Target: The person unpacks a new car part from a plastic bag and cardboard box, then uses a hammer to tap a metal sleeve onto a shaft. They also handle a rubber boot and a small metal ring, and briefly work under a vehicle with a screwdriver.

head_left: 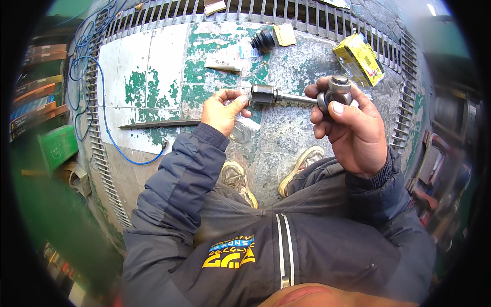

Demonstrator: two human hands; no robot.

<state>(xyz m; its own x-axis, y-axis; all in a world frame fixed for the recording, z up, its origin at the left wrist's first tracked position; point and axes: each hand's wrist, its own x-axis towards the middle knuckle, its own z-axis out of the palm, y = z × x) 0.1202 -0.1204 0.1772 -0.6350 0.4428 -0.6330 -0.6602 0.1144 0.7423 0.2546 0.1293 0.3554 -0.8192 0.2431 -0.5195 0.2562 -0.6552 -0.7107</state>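
My right hand (360,135) is raised at the right, its fingers and thumb wrapped round a metal tripod joint (338,88) with round rollers. Left of it, a drive shaft (297,98) with a dark metal joint housing (263,95) lies on the floor, its right end hidden behind the joint and fingers. My left hand (220,111) is closed in a pinch just left of the housing. Whatever sits between its thumb and finger is too small to make out. Beneath that hand lies a clear plastic bag (243,132).
Farther off lie a black rubber boot (263,41), a pale packet (223,62) and a yellow box (359,59). A long metal bar (161,124) and a blue hose (106,123) are at left. Drain grating (169,11) borders the worn floor. My shoes (302,168) stand close by.
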